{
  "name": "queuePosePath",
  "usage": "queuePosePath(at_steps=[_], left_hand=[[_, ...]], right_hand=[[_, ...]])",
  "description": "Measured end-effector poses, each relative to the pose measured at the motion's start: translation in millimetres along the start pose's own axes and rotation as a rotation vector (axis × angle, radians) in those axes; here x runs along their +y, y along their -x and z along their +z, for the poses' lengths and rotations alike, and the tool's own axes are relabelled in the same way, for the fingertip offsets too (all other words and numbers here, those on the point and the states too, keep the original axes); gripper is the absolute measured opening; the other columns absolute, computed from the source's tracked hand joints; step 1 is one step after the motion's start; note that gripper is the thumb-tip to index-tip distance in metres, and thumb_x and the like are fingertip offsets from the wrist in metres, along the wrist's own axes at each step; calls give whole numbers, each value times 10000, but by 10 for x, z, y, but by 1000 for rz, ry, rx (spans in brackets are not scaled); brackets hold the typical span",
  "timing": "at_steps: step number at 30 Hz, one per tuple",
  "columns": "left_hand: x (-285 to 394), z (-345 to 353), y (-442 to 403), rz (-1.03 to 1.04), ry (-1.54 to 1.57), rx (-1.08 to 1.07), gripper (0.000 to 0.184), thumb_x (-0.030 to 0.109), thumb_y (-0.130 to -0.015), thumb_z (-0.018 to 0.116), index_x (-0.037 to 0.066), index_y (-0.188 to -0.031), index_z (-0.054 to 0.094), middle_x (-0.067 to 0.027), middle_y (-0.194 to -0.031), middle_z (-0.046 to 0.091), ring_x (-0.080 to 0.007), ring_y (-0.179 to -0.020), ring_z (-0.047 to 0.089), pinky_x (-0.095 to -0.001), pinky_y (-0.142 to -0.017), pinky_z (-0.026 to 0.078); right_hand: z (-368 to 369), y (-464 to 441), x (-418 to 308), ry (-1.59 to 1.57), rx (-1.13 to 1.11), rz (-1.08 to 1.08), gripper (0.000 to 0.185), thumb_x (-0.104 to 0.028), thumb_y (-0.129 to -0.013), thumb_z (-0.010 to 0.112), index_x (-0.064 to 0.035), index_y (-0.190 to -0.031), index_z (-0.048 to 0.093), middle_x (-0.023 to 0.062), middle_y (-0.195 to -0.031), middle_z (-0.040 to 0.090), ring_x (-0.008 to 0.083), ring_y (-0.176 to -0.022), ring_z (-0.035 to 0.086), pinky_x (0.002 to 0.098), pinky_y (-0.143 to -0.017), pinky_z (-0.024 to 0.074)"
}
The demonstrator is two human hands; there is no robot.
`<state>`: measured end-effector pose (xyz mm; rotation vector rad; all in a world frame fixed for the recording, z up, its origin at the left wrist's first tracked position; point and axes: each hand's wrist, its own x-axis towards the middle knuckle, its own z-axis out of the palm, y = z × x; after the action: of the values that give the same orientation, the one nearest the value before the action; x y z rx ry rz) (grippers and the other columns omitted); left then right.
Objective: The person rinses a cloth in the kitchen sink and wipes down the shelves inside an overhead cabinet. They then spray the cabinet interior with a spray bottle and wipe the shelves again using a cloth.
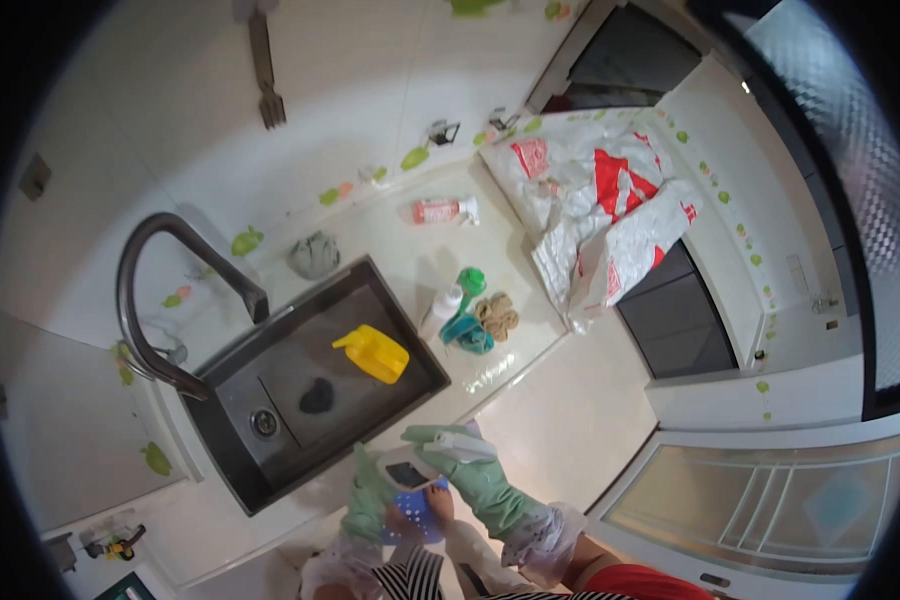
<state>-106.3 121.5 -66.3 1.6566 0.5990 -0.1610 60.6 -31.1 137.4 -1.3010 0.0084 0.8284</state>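
Note:
My left hand, in a pale green rubber glove, is closed at the near edge of the counter, below the sink. It grips the side of a white-rimmed piece with a dark rectangular patch. My right hand, gloved alike, is closed around a white, rounded piece just to the right. Whether these two white pieces are joined, I cannot tell. In the dark grey sink beyond my hands lie a yellow plastic jug and a small dark clump.
A curved faucet rises at the sink's left. Right of the sink stand a white bottle, a green-topped bottle, teal cloth and a tan cloth. Farther back are a pink-labelled bottle and white-red plastic bags.

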Motion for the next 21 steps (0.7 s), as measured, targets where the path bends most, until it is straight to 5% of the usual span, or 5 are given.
queuePosePath(at_steps=[5,7,9,12,21], left_hand=[[1041,482,38,75,500,113,848,804,-1006,570,100,-1477,626,-111,-1311,761,-300,-1159,747,-497,-924,650],[1519,72,25,-311,1716,-40,798,812,-1000,580,110,-1360,700,-95,-1265,773,-285,-1144,748,-502,-903,657],[1238,70,-31,-96,1304,-51,690,664,-1076,580,134,-1518,554,-100,-1375,728,-264,-1226,723,-511,-1062,586],[1617,13,-38,-49,1156,11,744,744,-1050,568,141,-1482,626,-81,-1383,722,-284,-1220,725,-455,-1022,616],[2347,-415,40,-189,1275,-395,807,832,-979,603,158,-1412,699,-90,-1109,793,-261,-818,771,-366,-623,616]], right_hand=[[211,125,-462,63,-31,-118,360,-95,-1043,758,22,-1381,717,136,-1388,750,205,-1229,706,340,-1074,567],[373,92,-736,102,-34,-220,322,-33,-1036,747,34,-1351,726,150,-1378,758,215,-1207,723,338,-1061,579],[426,138,-926,149,-61,-233,387,-70,-1026,785,3,-1392,685,111,-1388,754,187,-1242,704,327,-1082,566],[656,346,-1291,111,-78,-190,502,-110,-993,843,-18,-1441,637,97,-1354,757,188,-1267,696,334,-1088,566],[937,791,-2231,355,-211,-676,842,-70,-932,883,-4,-1651,451,164,-1539,631,269,-1386,638,395,-1146,529]])
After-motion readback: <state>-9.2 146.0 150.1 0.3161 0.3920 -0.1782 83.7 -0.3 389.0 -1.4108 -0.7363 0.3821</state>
